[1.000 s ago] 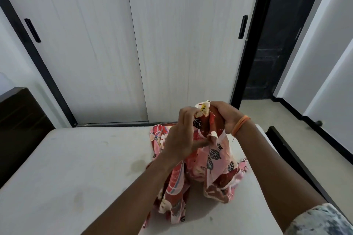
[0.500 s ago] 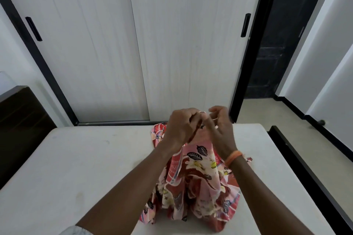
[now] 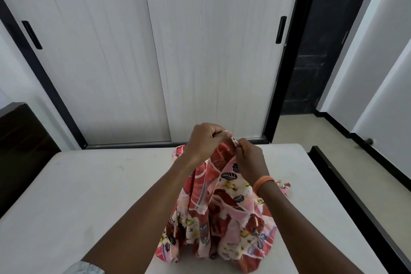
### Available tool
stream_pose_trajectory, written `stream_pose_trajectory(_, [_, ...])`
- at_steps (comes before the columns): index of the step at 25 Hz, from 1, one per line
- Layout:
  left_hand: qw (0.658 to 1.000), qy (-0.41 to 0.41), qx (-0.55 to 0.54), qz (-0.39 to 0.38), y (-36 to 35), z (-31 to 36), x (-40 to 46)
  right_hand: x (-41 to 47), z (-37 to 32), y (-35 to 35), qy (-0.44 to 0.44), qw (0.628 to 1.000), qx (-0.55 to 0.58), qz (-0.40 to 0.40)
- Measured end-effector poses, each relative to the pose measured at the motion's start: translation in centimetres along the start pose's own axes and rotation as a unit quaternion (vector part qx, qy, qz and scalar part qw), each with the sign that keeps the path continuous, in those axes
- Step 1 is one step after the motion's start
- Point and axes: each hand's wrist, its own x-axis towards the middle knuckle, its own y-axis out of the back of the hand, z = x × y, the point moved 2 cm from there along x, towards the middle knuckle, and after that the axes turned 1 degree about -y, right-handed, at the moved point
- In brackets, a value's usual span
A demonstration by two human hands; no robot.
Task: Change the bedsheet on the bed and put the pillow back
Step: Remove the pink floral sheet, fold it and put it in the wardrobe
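Observation:
A pink and red floral bedsheet (image 3: 224, 213) hangs bunched from both hands over the bare white mattress (image 3: 84, 196). My left hand (image 3: 205, 140) grips the sheet's top edge with curled fingers. Just to its right, my right hand (image 3: 250, 158), an orange band on its wrist, pinches the same edge. The sheet's lower folds rest on the mattress near the front. No pillow is in view.
White sliding wardrobe doors (image 3: 155, 51) with black handles stand just behind the bed. A dark headboard (image 3: 20, 151) is at the left. The bed's black frame (image 3: 355, 207) runs along the right, with beige floor and a dark doorway (image 3: 311, 51) beyond.
The hands have shifted from clutching a wadded bunch to pinching the sheet's top edge close together. More of the sheet now hangs down and spreads onto the mattress.

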Motion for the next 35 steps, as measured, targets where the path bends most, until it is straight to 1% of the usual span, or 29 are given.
stream_pose_trajectory(4, [0.999,0.006,0.015,0.031,1.4,-0.7,0.3,0.4,-0.1,0.9,0.033,0.996,0.073,-0.035])
stream_pose_trajectory(6, [0.999,-0.004,0.032,0.021,1.9,-1.1,0.5,0.9,-0.3,1.4,0.036,0.995,0.091,-0.015])
stream_pose_trajectory(7, [0.999,-0.011,0.042,0.016,1.9,-1.2,0.5,1.2,-0.4,1.5,0.024,0.993,0.114,0.011])
stream_pose_trajectory(9, [0.998,-0.019,0.061,0.025,1.6,-1.3,0.6,1.6,-0.8,1.3,-0.032,0.971,0.234,0.038])
stream_pose_trajectory(10, [0.997,-0.019,0.065,0.041,1.6,-1.4,0.6,1.6,-0.9,1.1,-0.05,0.957,0.286,0.027])
stream_pose_trajectory(11, [0.996,-0.018,0.065,0.058,1.5,-1.6,0.8,1.5,-1.0,0.9,-0.045,0.954,0.296,0.007])
stream_pose_trajectory(12, [0.995,-0.017,0.063,0.072,1.5,-1.6,0.8,1.3,-1.1,0.8,-0.021,0.969,0.246,-0.019])
stream_pose_trajectory(13, [0.994,-0.015,0.062,0.083,1.5,-1.6,0.9,1.0,-1.0,0.5,0.002,0.986,0.161,-0.045])
stream_pose_trajectory(14, [0.994,-0.013,0.062,0.091,1.6,-1.5,1.0,0.8,-0.9,0.3,0.02,0.997,0.065,-0.045])
stream_pose_trajectory(15, [0.993,-0.009,0.059,0.101,1.7,-1.5,1.1,0.8,-0.5,0.3,0.029,0.999,-0.019,-0.022])
stream_pose_trajectory(17, [0.99,-0.001,0.056,0.131,2.3,-1.6,1.4,1.1,0.8,0.2,0.022,0.992,-0.123,0.026])
stream_pose_trajectory(18, [0.987,0.002,0.056,0.148,2.8,-1.7,1.6,1.3,1.6,0.2,0.007,0.988,-0.154,0.029])
stream_pose_trajectory(20, [0.984,0.013,0.05,0.171,3.8,-2.1,2.0,1.7,3.0,0.6,-0.031,0.982,-0.188,0.008])
stream_pose_trajectory(22, [0.983,0.022,0.056,0.172,4.4,-2.3,2.2,1.7,4.5,1.0,-0.094,0.976,-0.197,-0.011])
stream_pose_trajectory(24, [0.983,0.031,0.069,0.168,4.5,-2.2,2.2,1.9,5.4,0.9,-0.119,0.965,-0.232,-0.029])
stream_pose_trajectory(25, [0.983,0.041,0.069,0.168,4.4,-2.3,2.3,2.0,5.5,0.8,-0.12,0.969,-0.212,-0.041])
stream_pose_trajectory(26, [0.982,0.052,0.067,0.169,4.4,-2.3,2.3,2.0,5.4,0.6,-0.118,0.982,-0.132,-0.058])
stream_pose_trajectory(27, [0.98,0.067,0.066,0.173,4.4,-2.4,2.3,1.9,5.2,0.4,-0.136,0.987,0.014,-0.081])
stream_pose_trajectory(28, [0.978,0.082,0.066,0.178,4.5,-2.6,2.3,1.5,4.9,0.4,-0.178,0.958,0.192,-0.12])
stream_pose_trajectory(29, [0.977,0.098,0.066,0.18,4.6,-2.9,2.3,1.1,4.7,0.5,-0.221,0.898,0.342,-0.168])
stream_pose_trajectory(30, [0.975,0.112,0.067,0.182,4.8,-3.3,2.3,0.9,4.8,0.6,-0.244,0.85,0.42,-0.205])
stream_pose_trajectory(31, [0.972,0.124,0.067,0.186,5.0,-3.8,2.3,0.8,5.1,0.7,-0.249,0.843,0.419,-0.227])
stream_pose_trajectory(32, [0.97,0.135,0.063,0.194,5.2,-4.2,2.2,0.7,5.5,0.7,-0.241,0.861,0.378,-0.242])
stream_pose_trajectory(33, [0.967,0.145,0.058,0.203,5.2,-4.6,2.0,0.8,5.9,0.7,-0.224,0.89,0.314,-0.243])
stream_pose_trajectory(34, [0.964,0.151,0.055,0.213,5.3,-5.0,1.8,0.9,6.3,0.6,-0.209,0.915,0.257,-0.232])
stream_pose_trajectory(35, [0.962,0.153,0.055,0.218,5.4,-5.3,1.7,1.2,6.7,0.6,-0.205,0.929,0.22,-0.214])
